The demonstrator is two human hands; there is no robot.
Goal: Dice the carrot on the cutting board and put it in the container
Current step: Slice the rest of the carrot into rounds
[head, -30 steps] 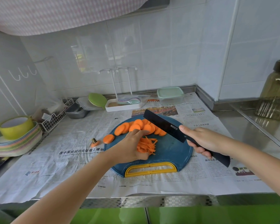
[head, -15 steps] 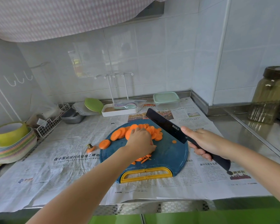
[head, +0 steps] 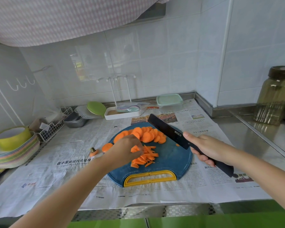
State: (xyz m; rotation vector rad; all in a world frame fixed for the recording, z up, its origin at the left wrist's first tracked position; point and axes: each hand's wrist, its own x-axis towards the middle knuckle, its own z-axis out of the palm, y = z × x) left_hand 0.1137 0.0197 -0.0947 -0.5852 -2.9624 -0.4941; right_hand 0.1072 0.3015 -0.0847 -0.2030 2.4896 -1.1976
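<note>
Over the cutting board (head: 171, 162), knife (head: 168, 130) tip far-left, handle near-right

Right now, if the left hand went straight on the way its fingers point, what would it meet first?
The left hand, pinching a carrot slice, points right across the cutting board. It would first meet the pile of carrot strips just beyond it, though its height above them is unclear.

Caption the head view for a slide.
Left hand pinches a carrot slice above cut strips on the blue cutting board; right hand holds the black knife.
</note>
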